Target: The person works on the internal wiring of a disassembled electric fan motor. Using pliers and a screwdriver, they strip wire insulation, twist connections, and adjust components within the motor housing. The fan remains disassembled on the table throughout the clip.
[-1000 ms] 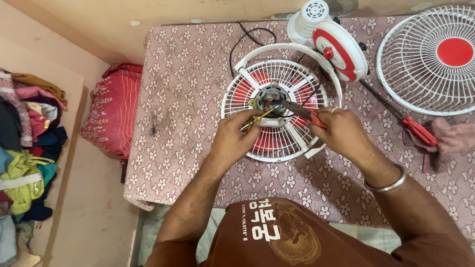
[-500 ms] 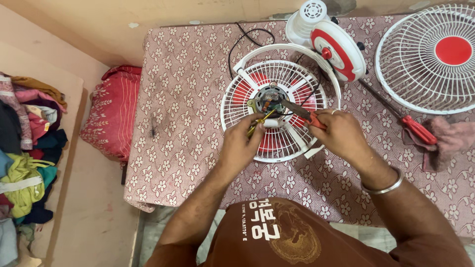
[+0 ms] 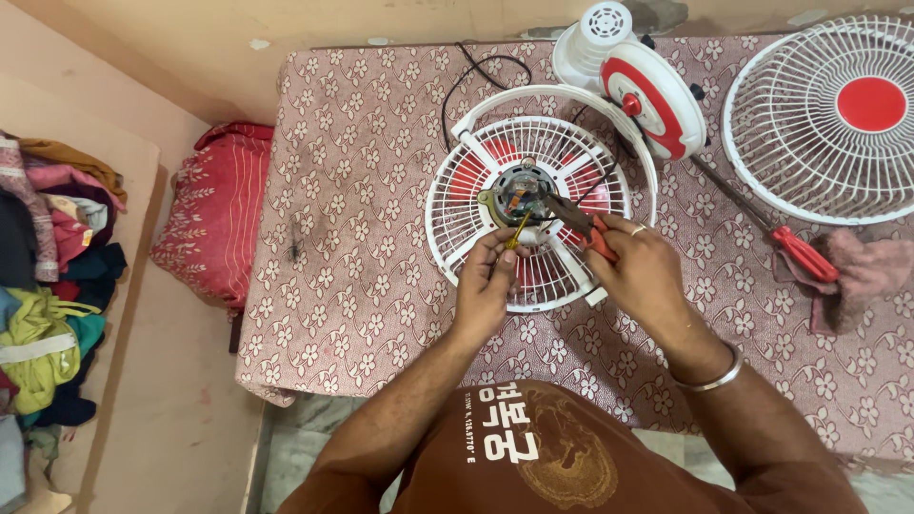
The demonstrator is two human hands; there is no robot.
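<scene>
Our left hand (image 3: 487, 286) pinches a yellow wire (image 3: 517, 231); our right hand (image 3: 640, 271) is closed round red-handled pliers (image 3: 583, 226), tips at the motor (image 3: 520, 192) in the white fan guard (image 3: 529, 205). It lies on a floral tablecloth (image 3: 352, 238) beside a red screwdriver (image 3: 802, 252), pink rag (image 3: 871, 271), second grille (image 3: 826, 114). Clothes pile (image 3: 43, 276) on the floor, left.
</scene>
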